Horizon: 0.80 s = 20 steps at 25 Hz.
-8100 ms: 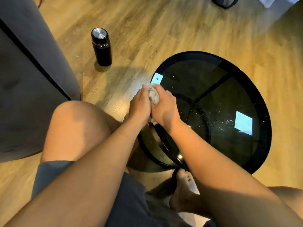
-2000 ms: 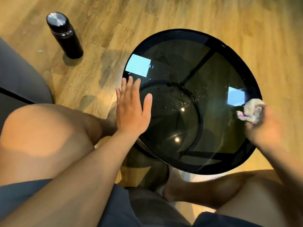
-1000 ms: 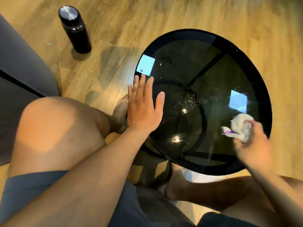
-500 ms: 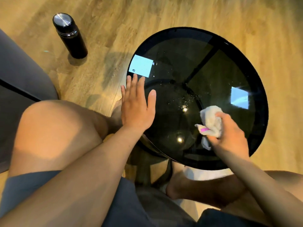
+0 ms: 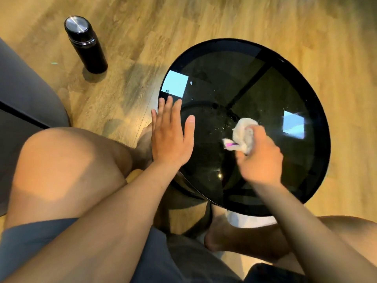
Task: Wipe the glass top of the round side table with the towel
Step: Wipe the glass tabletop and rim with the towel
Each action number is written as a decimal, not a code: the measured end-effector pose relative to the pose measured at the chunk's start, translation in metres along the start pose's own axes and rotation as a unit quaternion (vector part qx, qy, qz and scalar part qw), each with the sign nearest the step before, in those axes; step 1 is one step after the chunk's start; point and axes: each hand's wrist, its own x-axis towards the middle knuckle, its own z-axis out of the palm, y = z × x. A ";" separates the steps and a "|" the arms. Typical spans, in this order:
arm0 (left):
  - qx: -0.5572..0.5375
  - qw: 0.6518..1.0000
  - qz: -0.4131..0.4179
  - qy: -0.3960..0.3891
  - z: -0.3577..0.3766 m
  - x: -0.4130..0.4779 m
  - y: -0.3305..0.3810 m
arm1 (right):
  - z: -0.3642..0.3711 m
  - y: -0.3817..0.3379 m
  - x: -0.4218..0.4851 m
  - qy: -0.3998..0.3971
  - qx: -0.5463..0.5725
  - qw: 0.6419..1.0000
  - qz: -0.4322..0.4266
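Centrally on the glass top (image 5: pixel 275 94), right hand (image 5: pixel 260 158) grips the towel (image 5: pixel 241 132); left hand (image 5: pixel 171 137) rests flat, fingers straight.

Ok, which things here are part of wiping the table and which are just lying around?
Part of the job: towel, gripped by right hand; glass top; left hand flat on its edge.
Lying about: black flask on the floor; grey sofa.
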 end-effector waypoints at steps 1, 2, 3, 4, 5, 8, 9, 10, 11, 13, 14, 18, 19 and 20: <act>-0.008 1.000 0.001 0.002 -0.001 0.000 0.001 | 0.012 -0.030 -0.014 -0.016 0.035 0.997 -0.061; -0.023 1.000 0.000 0.005 -0.002 0.000 0.001 | 0.021 -0.053 -0.027 -0.033 0.058 0.991 -0.113; -0.039 0.999 -0.002 0.008 -0.003 0.000 0.002 | 0.025 -0.066 -0.036 -0.045 0.068 0.986 -0.145; -0.044 0.999 -0.001 0.011 -0.003 -0.001 0.003 | 0.026 -0.067 -0.038 -0.052 0.066 0.983 -0.162; -0.039 0.999 0.002 0.012 -0.002 -0.002 0.003 | 0.021 -0.056 -0.034 -0.059 0.044 0.984 -0.164; -0.024 1.000 0.002 0.014 0.001 -0.001 -0.001 | -0.008 0.018 -0.010 -0.043 -0.041 0.995 -0.081; -0.020 1.000 0.001 0.015 0.002 0.000 -0.002 | -0.020 0.050 0.000 -0.033 -0.052 0.997 -0.040; -0.016 1.000 0.000 0.016 0.003 0.000 -0.003 | -0.033 0.081 0.008 -0.032 -0.055 0.998 0.003; -0.014 1.000 0.001 0.015 0.003 0.001 -0.003 | -0.047 0.109 0.014 -0.041 -0.054 0.996 0.053; -0.008 1.000 -0.001 0.013 0.005 0.000 -0.003 | -0.068 0.143 0.018 -0.049 -0.044 0.989 0.134; -0.005 1.000 -0.002 0.015 0.005 0.000 -0.003 | -0.071 0.148 0.019 -0.040 -0.042 0.986 0.157; -0.001 1.000 0.001 0.021 0.005 0.002 -0.003 | -0.041 0.106 0.025 0.003 -0.066 0.988 0.141; -0.005 1.000 -0.001 0.018 0.004 0.002 -0.003 | -0.031 0.084 0.024 0.017 -0.090 0.989 0.113; -0.011 1.000 -0.004 0.015 0.003 0.002 -0.003 | -0.020 0.059 0.021 0.024 -0.099 0.992 0.081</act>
